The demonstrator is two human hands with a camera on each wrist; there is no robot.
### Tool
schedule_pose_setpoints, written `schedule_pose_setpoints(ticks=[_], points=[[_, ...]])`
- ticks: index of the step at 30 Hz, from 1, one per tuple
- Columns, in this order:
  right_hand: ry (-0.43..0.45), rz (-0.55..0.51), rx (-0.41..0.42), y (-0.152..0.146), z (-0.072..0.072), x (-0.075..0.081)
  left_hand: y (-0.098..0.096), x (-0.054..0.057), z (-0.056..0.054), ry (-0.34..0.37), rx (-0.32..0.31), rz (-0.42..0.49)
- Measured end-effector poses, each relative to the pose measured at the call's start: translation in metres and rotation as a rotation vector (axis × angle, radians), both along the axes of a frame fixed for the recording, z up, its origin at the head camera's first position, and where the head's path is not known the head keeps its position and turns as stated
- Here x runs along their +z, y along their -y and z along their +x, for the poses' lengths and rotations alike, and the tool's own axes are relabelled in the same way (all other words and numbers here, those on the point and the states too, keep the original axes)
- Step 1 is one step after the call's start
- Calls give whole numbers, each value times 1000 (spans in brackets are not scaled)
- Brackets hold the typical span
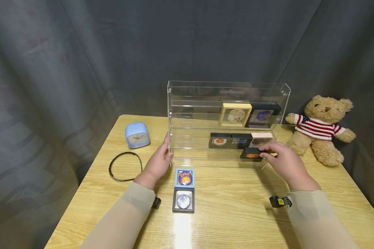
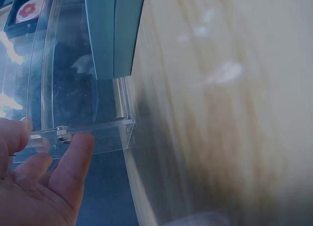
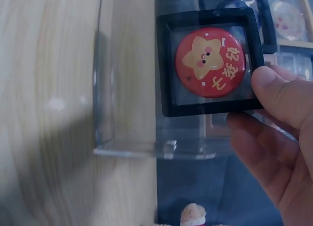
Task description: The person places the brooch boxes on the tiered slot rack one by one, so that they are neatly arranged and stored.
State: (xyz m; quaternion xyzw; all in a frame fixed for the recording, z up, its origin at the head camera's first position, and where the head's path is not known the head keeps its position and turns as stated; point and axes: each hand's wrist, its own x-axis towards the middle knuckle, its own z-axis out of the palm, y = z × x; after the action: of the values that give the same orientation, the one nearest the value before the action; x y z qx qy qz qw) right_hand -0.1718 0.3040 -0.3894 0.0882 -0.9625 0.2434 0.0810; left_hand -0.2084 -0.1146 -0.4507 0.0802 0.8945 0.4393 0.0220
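Note:
My right hand [image 1: 283, 162] pinches a black square display frame [image 3: 210, 108] by its edge, between thumb and fingers. Inside that frame is a red round badge [image 3: 234, 59] with a yellow star and Chinese characters. It is held at the lower right front of a clear acrylic display shelf [image 1: 169, 103]. My left hand [image 1: 157, 162] rests against the shelf's left side; in the left wrist view its fingers [image 2: 73, 167] touch the clear side panel. Two framed badges stand on an upper tier, one yellow frame [image 1: 221, 116] and one black frame [image 1: 250, 119]. Three more frames [image 1: 220, 135] stand below.
On the table before the shelf lie a blue frame [image 1: 176, 178] and a black frame [image 1: 174, 204], both holding badges. A blue clock [image 1: 137, 133] and a black hairband [image 1: 112, 162] are on the left. A teddy bear [image 1: 322, 121] sits at the right. Dark curtains [image 1: 205, 41] hang behind.

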Motion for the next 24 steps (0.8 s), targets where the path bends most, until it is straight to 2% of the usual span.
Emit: schedule_pose_setpoints(ticks=[4,8,14,24], points=[[12,36,-14,-4,2,-3,0,0,0,4,0,1],[-14,67,-18,-7,2,-7,0,0,1,9,0,3],[-13,115,-20,-12,1,-18,0,0,0,6,4,1],[-88,104,-7,-14,0,-35,0,0,1,15,4,12]])
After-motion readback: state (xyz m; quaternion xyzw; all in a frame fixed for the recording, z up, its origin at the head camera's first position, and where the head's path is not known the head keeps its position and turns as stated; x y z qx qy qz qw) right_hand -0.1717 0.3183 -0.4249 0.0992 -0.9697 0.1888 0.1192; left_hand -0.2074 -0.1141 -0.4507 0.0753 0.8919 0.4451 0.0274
